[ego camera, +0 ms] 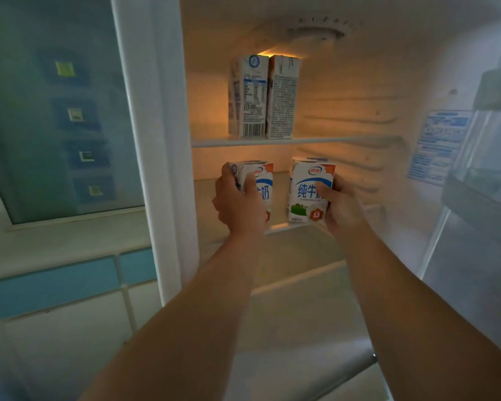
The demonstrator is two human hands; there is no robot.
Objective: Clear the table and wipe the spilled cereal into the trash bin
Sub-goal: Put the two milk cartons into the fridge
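**A:** Head view, the only one. Where are the task's things?

**B:** At the centre of the frame, inside an open white fridge. The left grip [237, 204] is wrapped round a small white-and-blue milk carton [262, 180]. The right grip [340, 206] is clasped on a second white-and-blue milk carton with a green patch [305, 192]. Both cartons are upright, apart from each other, and level with the middle glass shelf [276, 226].

**A:** Are they set down?

**B:** I cannot tell. Their bases sit right at the shelf's front edge, so they could be touching it or just above it.

**A:** What could go wrong?

**B:** I'd judge the lip is the danger. A base that catches it, or is let go half on the edge, could tip the carton forward and out. Two cartons at once also leaves no free hand to steady either.

**A:** Anything else in there?

**B:** Two tall white cartons [262, 96] stand touching on the upper glass shelf [344, 139], backlit by an orange lamp.

**A:** What is hidden?

**B:** The left grip covers most of its carton's print, and the fingers behind both cartons are out of sight. I can't say whether either carton has been opened. The door racks [480, 183] at the right edge are blurred. The table, the spilled cereal and the trash bin are not in the frame.
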